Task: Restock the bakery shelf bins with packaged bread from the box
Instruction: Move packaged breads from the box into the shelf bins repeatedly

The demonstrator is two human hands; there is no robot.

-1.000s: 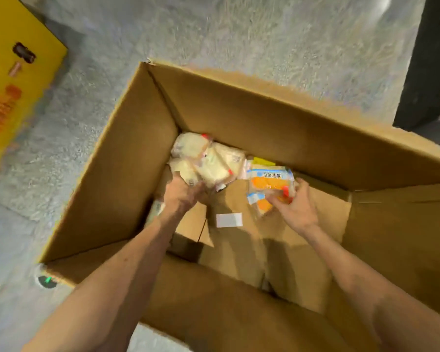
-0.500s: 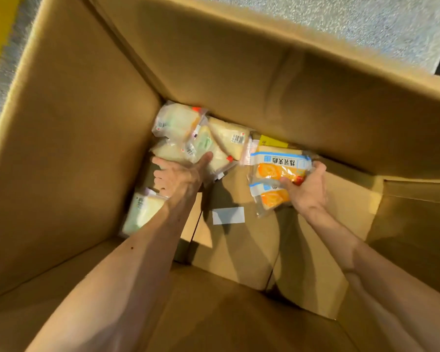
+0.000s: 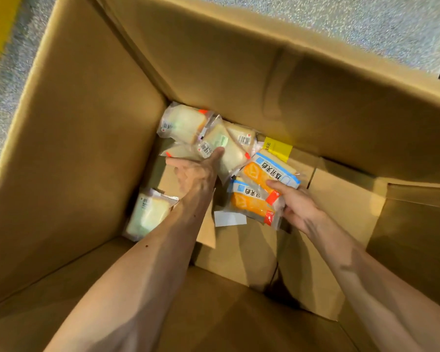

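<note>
Cardboard box [image 3: 74, 148] on speckled grey floor [image 3: 366, 26] holds bread packets [image 3: 181, 121]

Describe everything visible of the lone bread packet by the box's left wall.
The lone bread packet is clear plastic over pale bread, a printed label at its far end. It lies on the cardboard box floor against the left wall, one corner hidden by the left forearm. Neither hand touches it.

Sandwich-bread packets [image 3: 183, 123] fill the cardboard box's [image 3: 87, 148] far left corner, and 2 labelled bread packets [image 3: 264, 174] overlap just right of them. 1 lone packet [image 3: 148, 214] lies nearer, against the left wall.
</note>
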